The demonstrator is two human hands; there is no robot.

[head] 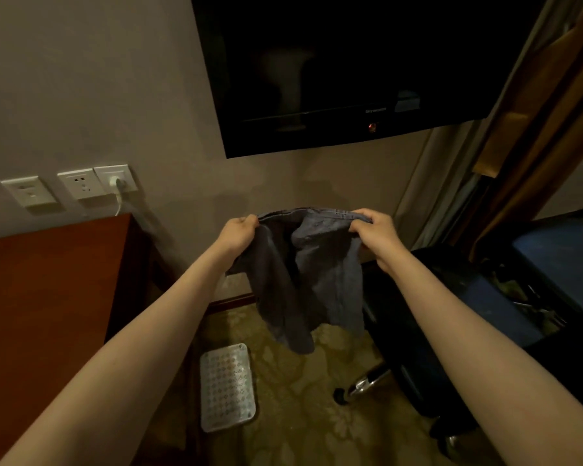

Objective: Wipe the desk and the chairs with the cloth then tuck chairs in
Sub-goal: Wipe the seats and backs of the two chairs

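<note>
- My left grip and right grip pinch the cloth, stretched sideways between them.
- I see the desk lies left, nearer my left grip.

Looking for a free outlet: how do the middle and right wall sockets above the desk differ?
The right socket has a white plug in it, cable hanging down; the middle socket has none. The middle socket's pin holes show; the right socket's are covered. Both are white plates side by side on one wall.
</note>
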